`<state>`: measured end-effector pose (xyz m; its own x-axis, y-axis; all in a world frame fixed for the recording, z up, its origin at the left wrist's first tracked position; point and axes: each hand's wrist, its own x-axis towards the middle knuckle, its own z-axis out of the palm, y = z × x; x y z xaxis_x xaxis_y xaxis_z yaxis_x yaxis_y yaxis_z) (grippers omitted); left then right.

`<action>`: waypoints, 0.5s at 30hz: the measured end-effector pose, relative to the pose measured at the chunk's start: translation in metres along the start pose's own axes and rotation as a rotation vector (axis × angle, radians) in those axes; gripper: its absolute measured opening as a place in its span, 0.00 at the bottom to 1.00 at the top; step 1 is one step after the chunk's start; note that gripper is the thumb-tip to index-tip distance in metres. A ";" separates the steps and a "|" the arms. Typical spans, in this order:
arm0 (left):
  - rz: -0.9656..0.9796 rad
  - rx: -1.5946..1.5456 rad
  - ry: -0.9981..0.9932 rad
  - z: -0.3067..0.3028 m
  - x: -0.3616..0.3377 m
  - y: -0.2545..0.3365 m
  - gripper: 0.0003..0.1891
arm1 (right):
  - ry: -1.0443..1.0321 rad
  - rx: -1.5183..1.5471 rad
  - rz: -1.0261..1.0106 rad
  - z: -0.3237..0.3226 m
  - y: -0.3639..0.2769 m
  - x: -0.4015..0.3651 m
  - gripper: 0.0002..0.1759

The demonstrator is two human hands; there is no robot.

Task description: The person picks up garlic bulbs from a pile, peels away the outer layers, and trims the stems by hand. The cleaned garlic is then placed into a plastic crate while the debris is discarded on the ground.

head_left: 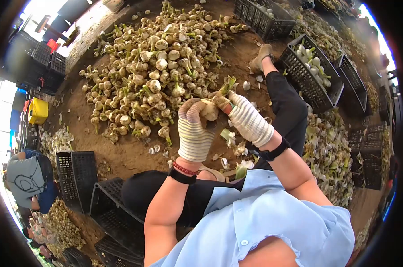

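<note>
Both my hands wear striped work gloves and meet over one garlic bulb (210, 110). My left hand (193, 130) cups the bulb from the left and below. My right hand (246, 118) pinches it from the right, near its green stalk (228, 84) that sticks up and away. A big heap of garlic bulbs (159, 66) with stalks lies on the dirt floor just beyond my hands. Cut stalk pieces and skins (235, 153) lie on my lap and the ground under my hands.
A black crate with trimmed garlic (309, 73) stands to the right past my outstretched leg (284, 100). Empty black crates (76, 175) sit at my left. Piles of peelings (330, 155) cover the right side. Another person (27, 180) crouches at far left.
</note>
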<state>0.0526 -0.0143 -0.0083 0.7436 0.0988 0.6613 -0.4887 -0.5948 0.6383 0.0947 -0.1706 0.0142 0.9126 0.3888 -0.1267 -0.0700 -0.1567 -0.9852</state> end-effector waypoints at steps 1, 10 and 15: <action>-0.027 0.028 -0.021 0.000 0.000 -0.001 0.32 | -0.047 -0.154 0.029 -0.003 -0.002 -0.003 0.14; -0.527 -0.484 -0.149 -0.003 0.007 -0.013 0.26 | 0.057 0.072 0.107 -0.010 0.006 0.008 0.13; -1.321 -1.401 -0.261 -0.002 -0.006 -0.050 0.24 | -0.009 0.575 0.164 -0.015 0.010 -0.002 0.16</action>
<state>0.0717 0.0165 -0.0429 0.8638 -0.3013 -0.4039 0.4852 0.7137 0.5052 0.0980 -0.1863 0.0062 0.8680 0.4095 -0.2808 -0.4189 0.3005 -0.8569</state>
